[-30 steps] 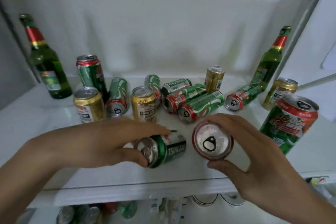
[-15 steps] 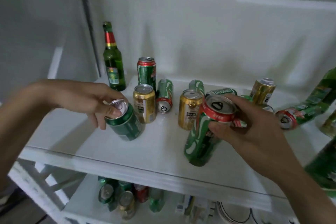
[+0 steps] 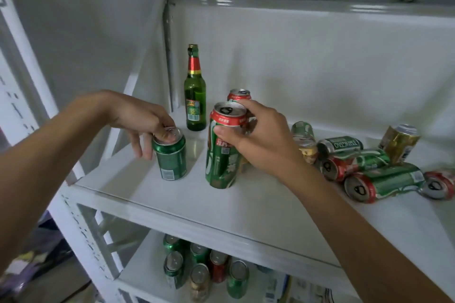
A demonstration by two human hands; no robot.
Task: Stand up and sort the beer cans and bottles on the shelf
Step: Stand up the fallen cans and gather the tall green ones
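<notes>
My left hand [image 3: 138, 118] grips the top rim of a short green can [image 3: 170, 157] that stands upright near the shelf's left end. My right hand [image 3: 258, 138] holds a tall green can with a red top [image 3: 222, 152], upright on the white shelf [image 3: 246, 206] just right of the short can. Behind them stands a green beer bottle [image 3: 195, 96] with a red neck foil, and another red-topped can [image 3: 238, 95] is upright behind my right hand. Several green and red cans [image 3: 384, 182] lie on their sides at the right. A gold can [image 3: 398, 142] stands behind those.
The shelf's white back wall and left post [image 3: 169, 56] close in the far-left corner. A lower shelf holds several upright cans [image 3: 206, 270]. The upper shelf's underside hangs overhead. A partly hidden gold can [image 3: 307, 150] sits behind my right wrist.
Both hands moved left along the shelf with their cans. The short green can, tilted before, now stands upright, and the tall can stands upright beside it. The view turned left.
</notes>
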